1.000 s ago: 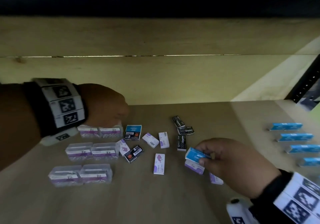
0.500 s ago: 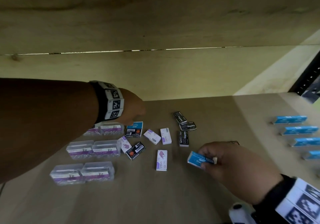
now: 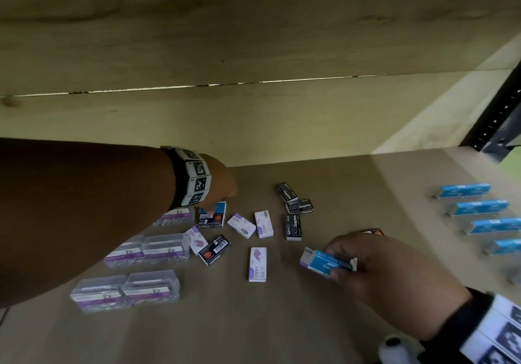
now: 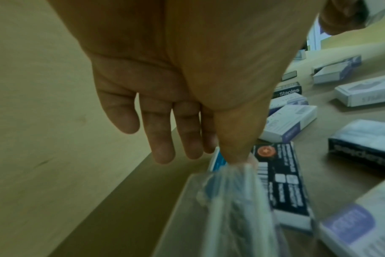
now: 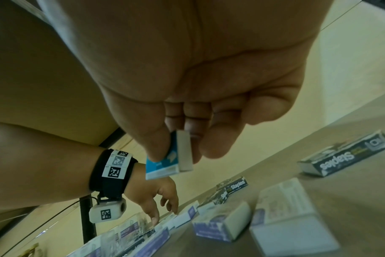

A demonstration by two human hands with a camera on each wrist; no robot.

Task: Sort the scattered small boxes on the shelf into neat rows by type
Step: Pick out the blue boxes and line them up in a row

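Observation:
My right hand point(image 3: 339, 262) pinches a small blue box point(image 3: 321, 260) between thumb and fingers, just above the shelf board point(image 3: 282, 321); the right wrist view shows the same blue box point(image 5: 164, 162) held edge-on. My left hand point(image 3: 218, 201) reaches far in with straight fingers. Its thumb tip point(image 4: 234, 154) touches a blue-and-black box point(image 3: 212, 217) next to a clear plastic case point(image 3: 176, 216). Loose in the middle lie white-and-purple staple boxes point(image 3: 258, 263) and black Staples boxes point(image 3: 293, 227).
Clear cases with purple labels point(image 3: 165, 248) stand in pairs at the left. Several blue boxes point(image 3: 479, 207) form a column at the right. A black box with an orange dot point(image 3: 214, 249) lies askew. The wooden back wall point(image 3: 253, 127) is close behind; a black upright point(image 3: 499, 115) stands at the right.
My left arm has stretched further in and the hand has come down onto the blue-and-black box. The right hand still holds the blue box and has drawn it slightly nearer.

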